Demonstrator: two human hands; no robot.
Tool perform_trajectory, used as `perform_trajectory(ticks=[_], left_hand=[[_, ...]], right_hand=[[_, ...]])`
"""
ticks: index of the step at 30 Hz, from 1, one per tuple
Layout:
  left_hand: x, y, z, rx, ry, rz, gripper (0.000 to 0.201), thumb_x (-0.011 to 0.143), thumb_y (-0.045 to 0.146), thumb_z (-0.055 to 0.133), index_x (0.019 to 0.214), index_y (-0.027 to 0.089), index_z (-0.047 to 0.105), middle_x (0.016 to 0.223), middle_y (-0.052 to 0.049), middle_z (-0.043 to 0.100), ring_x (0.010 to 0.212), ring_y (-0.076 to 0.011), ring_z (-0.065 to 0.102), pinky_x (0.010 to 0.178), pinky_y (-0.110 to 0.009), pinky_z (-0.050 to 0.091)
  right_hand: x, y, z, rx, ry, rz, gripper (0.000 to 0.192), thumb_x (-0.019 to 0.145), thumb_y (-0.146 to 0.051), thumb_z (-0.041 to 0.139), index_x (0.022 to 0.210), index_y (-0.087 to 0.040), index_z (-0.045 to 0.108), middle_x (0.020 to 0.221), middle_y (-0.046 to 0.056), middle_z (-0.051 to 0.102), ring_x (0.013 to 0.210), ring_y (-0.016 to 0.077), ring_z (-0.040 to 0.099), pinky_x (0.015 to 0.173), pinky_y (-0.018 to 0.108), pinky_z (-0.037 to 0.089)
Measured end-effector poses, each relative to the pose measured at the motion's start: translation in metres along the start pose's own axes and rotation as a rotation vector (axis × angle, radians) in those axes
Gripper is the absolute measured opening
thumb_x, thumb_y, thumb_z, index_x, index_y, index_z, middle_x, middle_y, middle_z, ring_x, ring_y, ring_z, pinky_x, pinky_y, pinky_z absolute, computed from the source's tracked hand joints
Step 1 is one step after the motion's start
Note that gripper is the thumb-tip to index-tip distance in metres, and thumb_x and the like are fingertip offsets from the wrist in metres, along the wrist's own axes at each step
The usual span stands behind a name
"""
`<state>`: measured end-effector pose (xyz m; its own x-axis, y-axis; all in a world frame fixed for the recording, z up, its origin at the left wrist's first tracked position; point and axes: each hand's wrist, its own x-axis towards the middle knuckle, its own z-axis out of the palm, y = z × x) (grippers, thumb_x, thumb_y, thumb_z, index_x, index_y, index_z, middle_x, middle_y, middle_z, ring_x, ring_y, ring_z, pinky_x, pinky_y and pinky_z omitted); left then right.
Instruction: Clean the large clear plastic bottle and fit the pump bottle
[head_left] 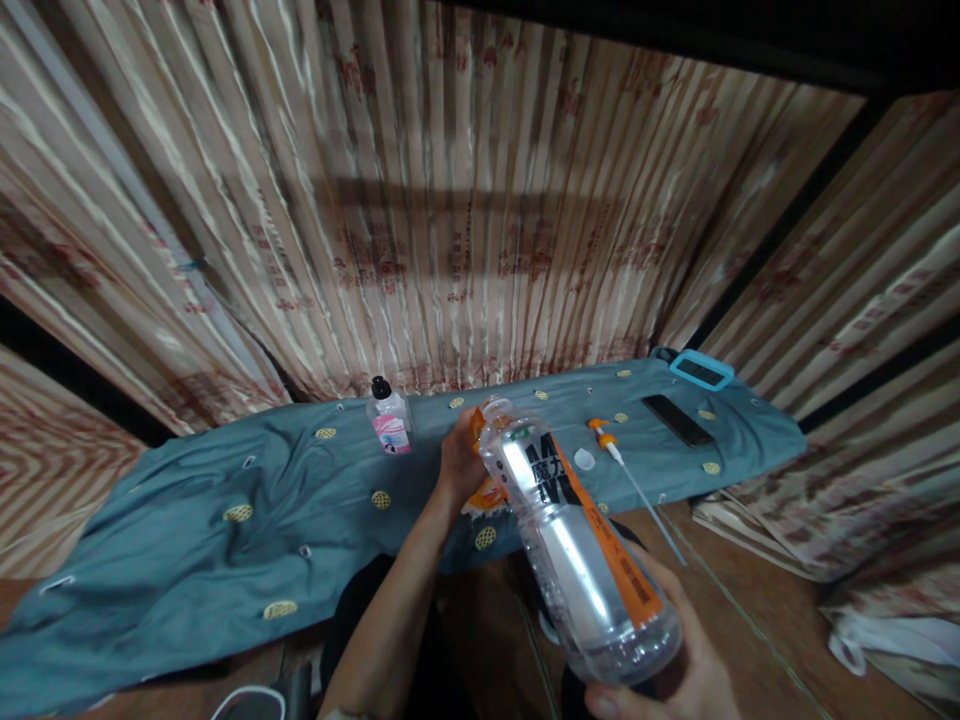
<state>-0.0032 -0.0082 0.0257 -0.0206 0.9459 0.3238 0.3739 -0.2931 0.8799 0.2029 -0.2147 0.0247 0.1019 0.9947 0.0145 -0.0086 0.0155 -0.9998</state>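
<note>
Over blue cloth [225,500], tilted bottle [577,550] (neck away), fingers [600,703] of both hands seemingly gripping it.

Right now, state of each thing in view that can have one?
Clear bottle: uncapped, tilted, neck away from the camera, base in right hand.
Left hand: at the bottle's neck, on its orange label.
White cap: off, lying on the teal cloth.
Spray pump: detached, lying flat, tube past the cloth's edge.
Small bottle: upright, black cap on.
Black phone: lying flat, screen dark.
</note>
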Motion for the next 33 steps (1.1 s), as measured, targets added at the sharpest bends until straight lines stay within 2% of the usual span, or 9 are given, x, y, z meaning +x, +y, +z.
perform_trajectory(ticks=[4,7,12,18,33], left_hand=[[0.0002,-0.0036,0.0012,0.016,0.003,0.006,0.037,0.073,0.028,0.073,0.107,0.019,0.064,0.104,-0.009,0.077,0.097,-0.0294,0.074,0.088,-0.040,0.057],[0.0001,-0.0031,0.0012,0.023,0.002,0.020,0.035,0.076,0.028,0.071,0.108,0.018,0.064,0.106,-0.009,0.077,0.099,-0.0286,0.074,0.088,-0.039,0.057],[0.0003,-0.0013,0.0004,0.042,-0.011,0.037,0.032,0.078,0.028,0.069,0.108,0.018,0.065,0.107,-0.009,0.077,0.100,-0.0275,0.073,0.090,-0.038,0.057],[0.0000,-0.0041,0.0011,0.020,-0.007,0.042,0.035,0.077,0.029,0.070,0.110,0.019,0.064,0.108,-0.008,0.077,0.099,-0.0271,0.073,0.088,-0.038,0.057],[0.0006,-0.0053,0.0020,0.000,0.009,0.035,0.031,0.075,0.026,0.072,0.106,0.021,0.066,0.104,-0.007,0.077,0.097,-0.0272,0.074,0.087,-0.036,0.058]], right_hand=[[-0.0007,0.0022,0.0004,0.043,0.027,0.027,0.099,0.052,-0.025,0.097,0.139,-0.026,0.049,0.130,0.009,0.073,0.116,0.0300,0.072,0.091,0.026,0.060],[-0.0009,0.0003,0.0011,0.036,-0.010,0.032,0.098,0.053,-0.023,0.097,0.138,-0.026,0.049,0.131,0.009,0.072,0.119,0.0305,0.070,0.095,0.028,0.058],[-0.0003,-0.0011,0.0021,0.031,0.015,0.020,0.098,0.053,-0.025,0.097,0.138,-0.027,0.050,0.134,0.008,0.071,0.120,0.0306,0.069,0.095,0.027,0.058],[-0.0004,0.0006,0.0001,0.008,-0.029,0.005,0.096,0.057,-0.025,0.096,0.140,-0.029,0.047,0.133,0.006,0.072,0.119,0.0285,0.071,0.095,0.026,0.058],[0.0004,0.0001,-0.0007,-0.004,-0.030,-0.047,0.094,0.059,-0.023,0.096,0.140,-0.030,0.050,0.134,0.005,0.071,0.120,0.0277,0.070,0.094,0.024,0.058]])
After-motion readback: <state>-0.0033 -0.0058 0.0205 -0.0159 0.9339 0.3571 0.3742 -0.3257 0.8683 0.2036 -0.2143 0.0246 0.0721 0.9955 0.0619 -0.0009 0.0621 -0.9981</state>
